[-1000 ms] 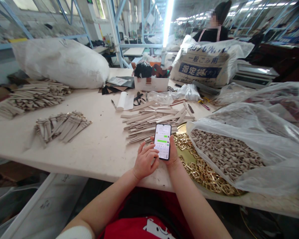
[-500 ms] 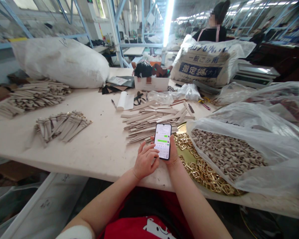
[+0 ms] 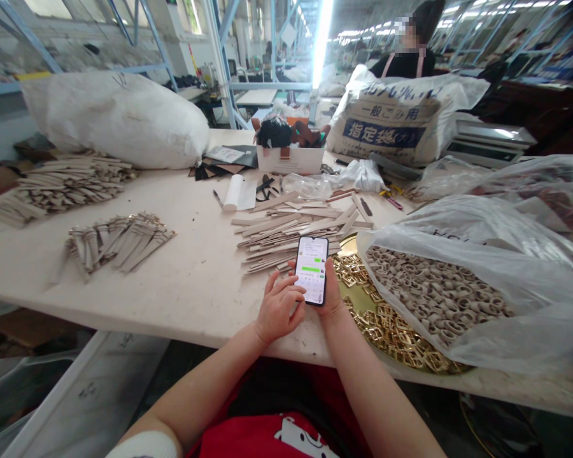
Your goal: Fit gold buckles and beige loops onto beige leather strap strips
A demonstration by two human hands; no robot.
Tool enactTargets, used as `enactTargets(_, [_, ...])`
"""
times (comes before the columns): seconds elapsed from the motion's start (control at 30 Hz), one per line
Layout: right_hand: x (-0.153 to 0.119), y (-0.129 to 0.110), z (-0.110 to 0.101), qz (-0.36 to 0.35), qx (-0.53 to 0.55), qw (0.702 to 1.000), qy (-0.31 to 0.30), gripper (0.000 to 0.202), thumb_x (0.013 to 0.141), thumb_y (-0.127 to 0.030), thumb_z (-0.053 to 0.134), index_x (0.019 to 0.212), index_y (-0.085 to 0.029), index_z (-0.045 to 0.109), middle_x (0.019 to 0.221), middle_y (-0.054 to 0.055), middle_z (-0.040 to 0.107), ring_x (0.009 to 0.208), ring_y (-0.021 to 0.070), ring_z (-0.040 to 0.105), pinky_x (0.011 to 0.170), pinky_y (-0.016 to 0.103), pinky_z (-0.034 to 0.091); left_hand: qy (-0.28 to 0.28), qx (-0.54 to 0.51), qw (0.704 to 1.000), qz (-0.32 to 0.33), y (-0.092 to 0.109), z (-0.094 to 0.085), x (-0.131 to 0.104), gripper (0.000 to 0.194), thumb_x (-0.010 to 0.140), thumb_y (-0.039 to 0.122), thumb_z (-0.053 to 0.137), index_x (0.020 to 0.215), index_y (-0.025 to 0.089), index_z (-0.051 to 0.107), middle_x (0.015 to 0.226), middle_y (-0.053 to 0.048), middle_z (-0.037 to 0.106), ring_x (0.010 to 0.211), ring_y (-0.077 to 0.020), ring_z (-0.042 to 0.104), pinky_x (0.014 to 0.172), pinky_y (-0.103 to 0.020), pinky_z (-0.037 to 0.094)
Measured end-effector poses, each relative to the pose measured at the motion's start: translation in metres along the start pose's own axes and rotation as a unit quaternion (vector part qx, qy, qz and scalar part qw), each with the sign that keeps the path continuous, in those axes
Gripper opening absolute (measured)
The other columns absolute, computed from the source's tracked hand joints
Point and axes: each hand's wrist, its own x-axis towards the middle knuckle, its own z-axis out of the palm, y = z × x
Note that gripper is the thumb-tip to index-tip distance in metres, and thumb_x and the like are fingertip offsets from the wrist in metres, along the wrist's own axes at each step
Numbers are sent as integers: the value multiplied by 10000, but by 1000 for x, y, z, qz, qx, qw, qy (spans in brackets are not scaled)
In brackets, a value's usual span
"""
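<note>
A phone with a lit chat screen and keyboard is upright in my right hand, whose fingers wrap round its right edge and back. My left hand is at the phone's lower left, fingers apart, a fingertip at the screen. It holds nothing. Just behind the phone lies a pile of flat beige strips. A gold tray with many gold buckles is right of my right hand. An open plastic bag of small beige loops partly covers that tray.
Bundled strips and a larger strip heap lie on the table at left. Behind are a white sack, a filled box, a printed bag and a person.
The person in the background has shifted slightly, head tilting. My hands and the phone show no clear movement.
</note>
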Motion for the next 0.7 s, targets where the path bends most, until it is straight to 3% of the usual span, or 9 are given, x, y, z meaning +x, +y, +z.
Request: enactTargets(0.7, [1,0,-2,1,12,1000,-19,546,818,-582,327,1108,-166,530,931,93,688,827,228,648,710,414,522,-7,6,1000,25,-1,1,-1,117,722,162,524,813,235,506,962,26,673,1101,-169,515,1080,-434,191])
